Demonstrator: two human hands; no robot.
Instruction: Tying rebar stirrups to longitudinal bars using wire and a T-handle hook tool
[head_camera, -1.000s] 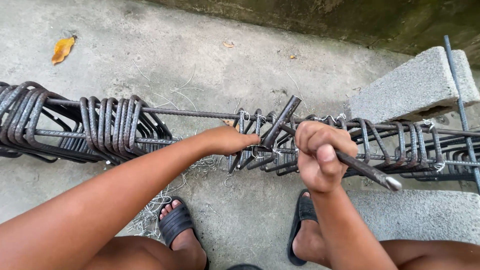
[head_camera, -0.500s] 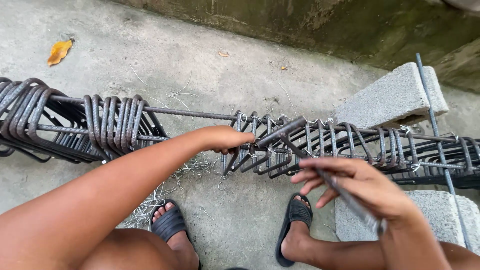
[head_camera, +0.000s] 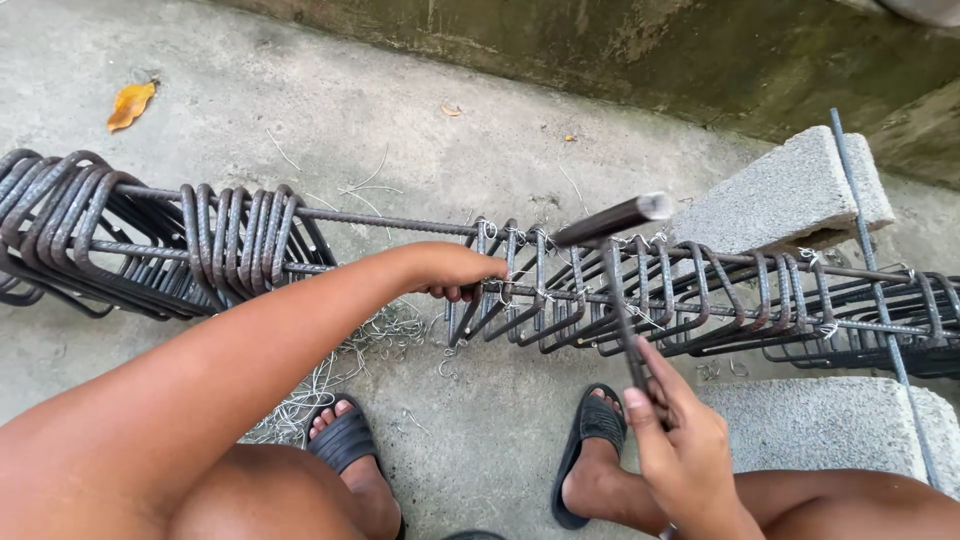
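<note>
- Left hand (head_camera: 455, 272) is closed around a bar of the rebar cage (head_camera: 640, 300), right where the tied loops begin.
- Right hand (head_camera: 685, 445) is pinched around the thin shaft of the tying tool (head_camera: 620, 270). The tool's thick dark handle end sticks up above the cage, and its lower end is hidden in our palm.
- The cage lies flat across the view. Its right part rests on the concrete blocks (head_camera: 790, 195), its middle over the concrete floor (head_camera: 330, 130).
- Untied loops (head_camera: 150, 240) sit bunched at the left, well apart from the spaced, wired ones on the right.
- Loose tie wire (head_camera: 340, 360) lies on the floor just under the left forearm, near the left sandal (head_camera: 345, 440).
- Small wire knots show on the top bar at each spaced loop.
- To do this well, in our judgement: the left hand should pin loop against bar so neither slips while the tool turns.
- Twist the wire snug, not further, since thin wire probably snaps if overwound.
- Match the spacing of the neighbouring loops before tightening.
- Feet sit right under the cage, so watch for cut wire ends.
</note>
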